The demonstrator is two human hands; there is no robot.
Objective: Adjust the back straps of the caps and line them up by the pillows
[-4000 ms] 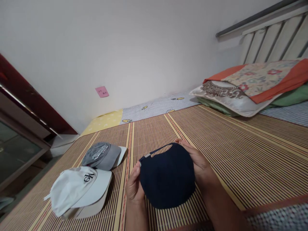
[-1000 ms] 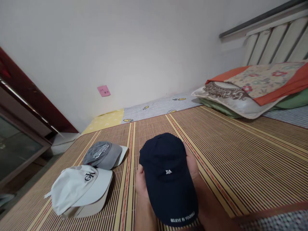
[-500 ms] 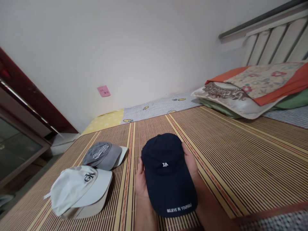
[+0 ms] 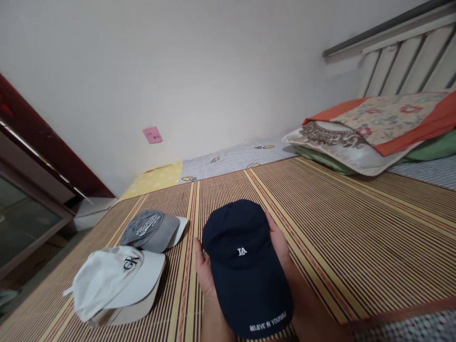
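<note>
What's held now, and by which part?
A navy cap, held by its sides between the left hand and right hand; the hold underneath is hidden.

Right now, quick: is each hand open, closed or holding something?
Left hand: holding the navy cap by its left side, fingers partly hidden.
Right hand: holding the same cap by its right side, fingers partly hidden.

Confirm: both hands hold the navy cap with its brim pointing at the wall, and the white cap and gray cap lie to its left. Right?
Not quite: the brim of the navy cap points back toward the person, away from the wall, as the head view shows. The left hand and right hand do hold it, with the white cap and gray cap to its left.
</note>
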